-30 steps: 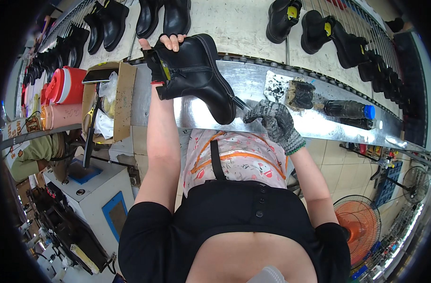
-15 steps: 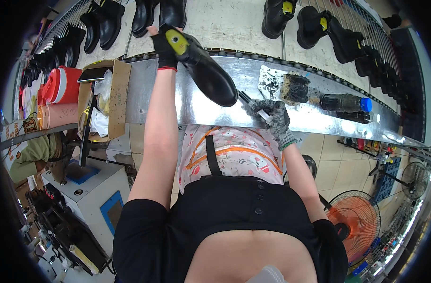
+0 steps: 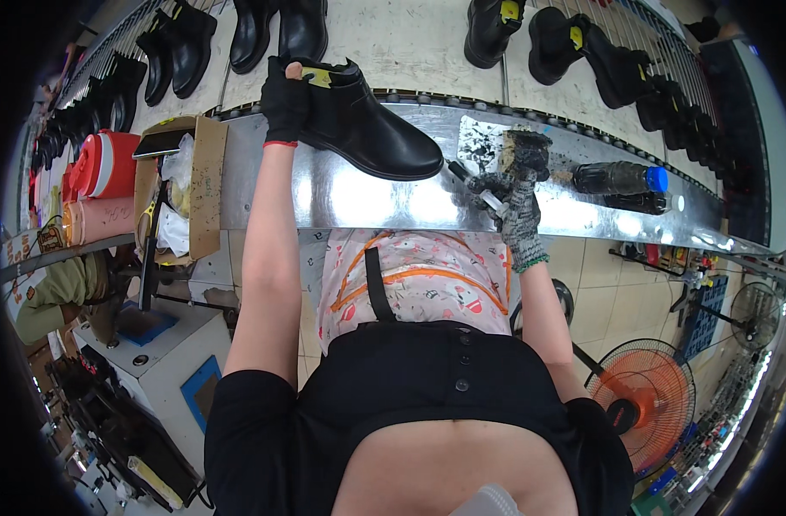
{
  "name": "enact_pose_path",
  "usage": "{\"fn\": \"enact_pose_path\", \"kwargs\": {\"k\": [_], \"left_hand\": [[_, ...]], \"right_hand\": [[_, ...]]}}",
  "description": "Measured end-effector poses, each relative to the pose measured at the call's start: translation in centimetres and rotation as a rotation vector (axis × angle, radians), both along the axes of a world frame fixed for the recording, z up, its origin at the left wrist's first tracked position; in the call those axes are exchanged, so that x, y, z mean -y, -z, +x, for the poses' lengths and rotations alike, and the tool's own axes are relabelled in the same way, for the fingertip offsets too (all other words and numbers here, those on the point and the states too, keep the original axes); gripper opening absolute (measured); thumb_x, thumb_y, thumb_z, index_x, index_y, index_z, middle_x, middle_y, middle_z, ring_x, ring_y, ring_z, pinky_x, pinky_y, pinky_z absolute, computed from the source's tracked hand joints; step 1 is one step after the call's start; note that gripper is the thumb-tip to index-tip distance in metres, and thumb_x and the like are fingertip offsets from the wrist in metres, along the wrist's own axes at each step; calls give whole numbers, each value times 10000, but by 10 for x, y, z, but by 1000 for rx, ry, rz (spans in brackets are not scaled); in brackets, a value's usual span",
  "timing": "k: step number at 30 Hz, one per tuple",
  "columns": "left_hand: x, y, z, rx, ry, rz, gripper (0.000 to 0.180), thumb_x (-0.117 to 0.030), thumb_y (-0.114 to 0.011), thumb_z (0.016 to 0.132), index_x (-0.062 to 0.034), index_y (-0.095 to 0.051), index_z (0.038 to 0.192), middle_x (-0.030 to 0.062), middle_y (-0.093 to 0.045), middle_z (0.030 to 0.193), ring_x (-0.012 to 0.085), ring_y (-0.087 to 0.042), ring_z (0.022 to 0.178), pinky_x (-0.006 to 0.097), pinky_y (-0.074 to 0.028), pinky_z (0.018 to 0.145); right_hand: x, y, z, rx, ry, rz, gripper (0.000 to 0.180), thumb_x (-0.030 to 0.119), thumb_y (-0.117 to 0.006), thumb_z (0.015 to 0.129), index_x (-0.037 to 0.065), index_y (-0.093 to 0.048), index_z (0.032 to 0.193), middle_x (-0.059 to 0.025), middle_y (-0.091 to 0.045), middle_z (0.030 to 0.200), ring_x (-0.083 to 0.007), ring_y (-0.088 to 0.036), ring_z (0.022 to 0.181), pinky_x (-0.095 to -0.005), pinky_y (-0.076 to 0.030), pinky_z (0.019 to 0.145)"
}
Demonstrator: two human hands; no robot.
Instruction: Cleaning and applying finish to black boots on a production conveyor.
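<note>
My left hand, in a black glove, grips the top of a black ankle boot with a yellow label inside. The boot stands sole down at the far edge of the shiny metal bench, its toe pointing right. My right hand, in a grey knitted glove, holds a small brush low over the bench, just right of the boot's toe. A stained sponge block sits behind that hand.
A conveyor behind the bench carries several black boots. A dark bottle with a blue cap lies at the right. A cardboard box and red containers stand at the left. An orange fan is on the floor.
My left hand has turned the boot from sole-up in the air to upright and set it at the bench's far edge. My right hand with the brush has drawn away from the sole.
</note>
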State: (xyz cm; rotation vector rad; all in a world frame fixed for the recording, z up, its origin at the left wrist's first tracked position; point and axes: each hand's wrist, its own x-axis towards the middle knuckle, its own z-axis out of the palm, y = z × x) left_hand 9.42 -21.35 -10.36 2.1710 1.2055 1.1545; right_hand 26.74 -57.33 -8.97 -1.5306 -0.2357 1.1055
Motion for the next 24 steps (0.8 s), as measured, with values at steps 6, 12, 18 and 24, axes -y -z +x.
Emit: {"fn": "enact_pose_path", "kwargs": {"k": [6, 12, 18, 24], "left_hand": [[17, 2, -26, -21, 3, 62, 639, -604, -489, 849, -8, -509, 1079, 234, -645, 866, 418, -619, 841, 475, -470, 686], [60, -20, -44, 6, -64, -3, 749, -614, -617, 762, 0, -477, 1167, 182, -667, 900, 354, -650, 858, 417, -491, 714], [109, -31, -62, -14, -80, -94, 670, -498, -786, 657, -40, -468, 1028, 97, -553, 910, 240, -588, 853, 340, -464, 747], [150, -48, -68, -38, -68, -104, 738, -487, -872, 531, -65, -453, 968, 50, -553, 748, 202, -584, 642, 320, -479, 601]], "right_hand": [[3, 13, 0, 372, -36, -96, 624, 545, -290, 973, 70, -695, 974, -17, -696, 834, -85, -553, 607, -219, -417, 524], [-12, -8, 6, 1118, -195, -50, 211, 252, -603, 892, 55, -673, 908, -70, -677, 810, -180, -599, 653, -308, -468, 596], [-4, 18, 11, 819, -209, -221, 312, 272, -687, 808, 34, -583, 979, -114, -608, 700, -271, -602, 695, -407, -473, 675], [-7, -6, 1, 1170, -226, -158, 202, 207, -658, 810, 69, -632, 955, -97, -647, 789, -292, -610, 789, -408, -478, 719]]}}
